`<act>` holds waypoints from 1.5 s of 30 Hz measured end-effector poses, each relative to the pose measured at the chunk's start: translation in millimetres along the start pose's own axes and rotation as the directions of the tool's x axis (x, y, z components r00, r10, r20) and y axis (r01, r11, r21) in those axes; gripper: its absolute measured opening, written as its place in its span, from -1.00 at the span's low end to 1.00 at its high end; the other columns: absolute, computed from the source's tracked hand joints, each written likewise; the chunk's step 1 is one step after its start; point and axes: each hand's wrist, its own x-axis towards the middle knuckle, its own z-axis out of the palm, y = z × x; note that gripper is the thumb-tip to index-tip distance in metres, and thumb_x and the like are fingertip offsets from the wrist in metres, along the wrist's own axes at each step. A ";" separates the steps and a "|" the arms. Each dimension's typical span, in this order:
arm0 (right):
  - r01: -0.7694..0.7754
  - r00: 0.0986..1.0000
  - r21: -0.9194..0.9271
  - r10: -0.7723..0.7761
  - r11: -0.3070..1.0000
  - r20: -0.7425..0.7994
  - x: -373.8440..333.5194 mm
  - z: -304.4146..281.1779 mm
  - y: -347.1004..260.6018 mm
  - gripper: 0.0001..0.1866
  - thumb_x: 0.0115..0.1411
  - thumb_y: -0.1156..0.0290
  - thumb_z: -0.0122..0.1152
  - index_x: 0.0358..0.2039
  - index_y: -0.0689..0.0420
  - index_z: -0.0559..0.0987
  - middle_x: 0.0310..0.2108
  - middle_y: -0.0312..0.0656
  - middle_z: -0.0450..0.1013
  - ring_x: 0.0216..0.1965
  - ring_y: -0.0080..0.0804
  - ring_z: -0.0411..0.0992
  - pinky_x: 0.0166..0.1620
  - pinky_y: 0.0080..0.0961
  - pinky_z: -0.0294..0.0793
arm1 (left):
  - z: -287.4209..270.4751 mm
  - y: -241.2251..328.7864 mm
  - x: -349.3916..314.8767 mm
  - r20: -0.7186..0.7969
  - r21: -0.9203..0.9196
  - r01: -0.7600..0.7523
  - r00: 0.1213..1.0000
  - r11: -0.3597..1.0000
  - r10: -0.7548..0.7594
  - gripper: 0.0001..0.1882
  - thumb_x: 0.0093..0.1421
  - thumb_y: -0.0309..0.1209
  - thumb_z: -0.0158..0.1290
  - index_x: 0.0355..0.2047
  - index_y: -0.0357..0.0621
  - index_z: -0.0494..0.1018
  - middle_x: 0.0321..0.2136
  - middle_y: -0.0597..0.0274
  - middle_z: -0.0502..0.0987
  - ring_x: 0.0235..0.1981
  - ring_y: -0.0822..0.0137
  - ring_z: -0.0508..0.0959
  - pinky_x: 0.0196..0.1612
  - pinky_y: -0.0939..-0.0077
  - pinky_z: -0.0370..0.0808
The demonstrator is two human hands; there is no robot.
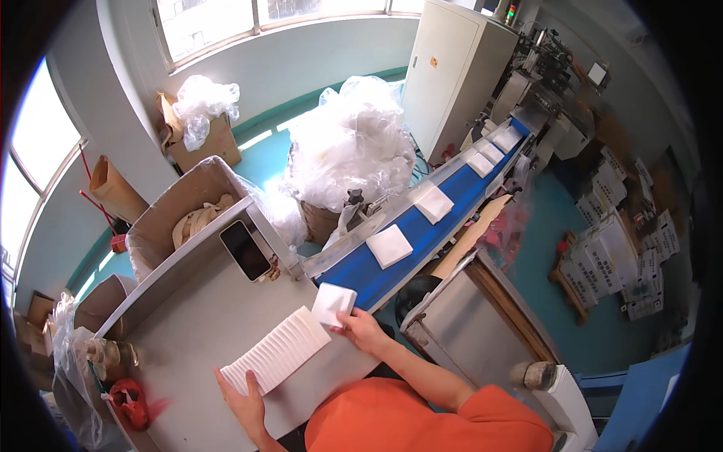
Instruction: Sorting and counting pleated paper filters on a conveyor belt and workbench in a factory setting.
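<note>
My right hand (361,330) pinches a flat white square packet (332,304) by its lower right corner, at the lower end of a blue conveyor belt (352,273). Just below and to the left, a tight row of similar white packets (280,348) stands on edge on the grey metal table (188,331). At the row's left end rests my left hand (245,407), thumb and fingers apart around that end. More white packets lie flat on the belt, the nearest (389,246) a short way up from my right hand. What the packets contain cannot be made out.
A dark-screened phone (245,250) lies by the table's raised far edge. Beyond it stands a bin (181,200) with crumpled material. Clear plastic film (350,143) is heaped behind the belt. Red material (129,403) sits at the table's left corner; a metal-topped cart (478,324) is at right.
</note>
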 end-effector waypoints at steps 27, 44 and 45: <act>-0.261 0.909 -0.263 0.329 0.929 0.257 -14.1 -3.6 -11.2 -0.61 0.32 0.22 -0.08 0.10 0.09 0.36 -0.04 -0.28 0.43 -0.09 -0.52 0.40 -0.07 -0.44 0.40 | 13.5 -11.2 3.8 -0.038 0.006 -0.139 0.990 0.990 0.139 -0.17 0.12 -0.16 0.16 0.27 -0.22 0.00 0.06 -0.23 0.27 0.08 -0.13 0.30 0.12 0.12 0.25; 0.123 0.985 -0.481 -0.046 0.868 0.169 -9.3 22.3 -19.1 -0.55 0.27 0.09 0.07 -0.08 0.25 0.41 -0.30 -0.21 0.45 -0.25 -0.52 0.40 -0.22 -0.63 0.39 | 20.9 -7.9 4.1 -0.010 0.006 -0.160 0.987 0.987 0.160 -0.16 0.10 -0.18 0.17 0.27 -0.21 0.01 0.04 -0.22 0.28 0.07 -0.14 0.30 0.10 0.12 0.28; 0.267 0.958 -0.699 -0.103 0.663 0.268 -18.0 36.5 -13.9 -0.55 0.26 0.07 0.08 -0.09 0.24 0.43 -0.33 -0.24 0.44 -0.28 -0.58 0.37 -0.23 -0.66 0.36 | 21.8 -7.9 2.8 -0.018 0.025 -0.169 0.985 0.985 0.170 -0.16 0.10 -0.18 0.17 0.27 -0.21 0.00 0.05 -0.22 0.28 0.07 -0.13 0.30 0.10 0.13 0.28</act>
